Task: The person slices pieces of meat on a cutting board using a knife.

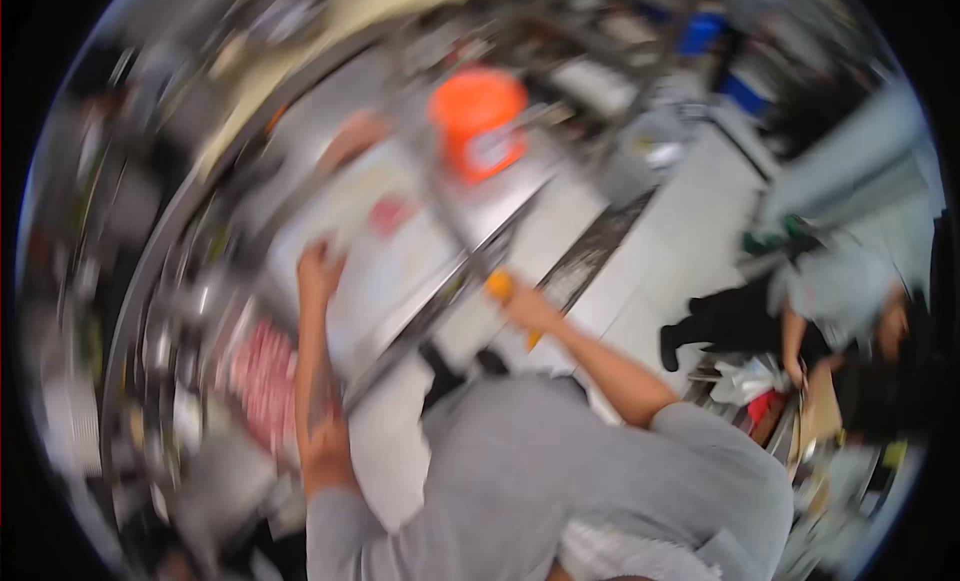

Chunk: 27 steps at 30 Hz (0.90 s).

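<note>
My right hand (525,306) is wrapped round the orange-yellow handle (499,285) of a long tool, whose blurred grey length runs up and to the left across the metal counter's edge. My left hand (319,264) is over the left part of a white board (375,281), its fingers smeared by motion. A small piece of pink-red meat (391,215) lies on the board, to the right of my left hand. Several pink strips of meat (262,381) lie in a tray left of my left forearm.
An orange bucket (480,126) stands on the metal counter (540,166) beyond the board. Another hand or forearm (355,136) reaches in at the board's far edge. At the right, a person in a light shirt (840,286) and dark trousers is near a counter holding bags and cardboard.
</note>
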Each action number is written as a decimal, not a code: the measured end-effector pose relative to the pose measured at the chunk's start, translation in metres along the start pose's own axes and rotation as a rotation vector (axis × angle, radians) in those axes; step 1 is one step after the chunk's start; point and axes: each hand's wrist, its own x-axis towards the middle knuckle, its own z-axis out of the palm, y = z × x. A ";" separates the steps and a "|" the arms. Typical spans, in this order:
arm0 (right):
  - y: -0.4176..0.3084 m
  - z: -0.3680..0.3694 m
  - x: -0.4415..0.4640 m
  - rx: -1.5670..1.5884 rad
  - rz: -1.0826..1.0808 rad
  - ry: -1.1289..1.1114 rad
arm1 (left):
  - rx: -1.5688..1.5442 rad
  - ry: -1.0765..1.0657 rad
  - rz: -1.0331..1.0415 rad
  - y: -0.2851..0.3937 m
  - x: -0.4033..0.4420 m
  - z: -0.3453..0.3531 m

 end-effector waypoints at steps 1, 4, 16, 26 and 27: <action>0.011 0.000 -0.003 0.017 -0.030 0.002 | -0.030 -0.085 0.083 0.029 0.010 0.019; 0.011 -0.014 -0.011 0.057 -0.013 -0.020 | -0.046 -0.085 0.207 0.103 0.045 0.051; 0.021 -0.017 -0.036 0.152 0.060 -0.198 | -0.297 -0.252 -0.006 0.072 0.081 0.069; 0.025 0.001 -0.013 0.072 0.010 -0.280 | -0.577 -0.135 -0.140 0.021 0.044 0.017; 0.022 -0.001 -0.014 0.067 0.015 -0.283 | -0.523 -0.140 -0.147 0.025 0.040 0.011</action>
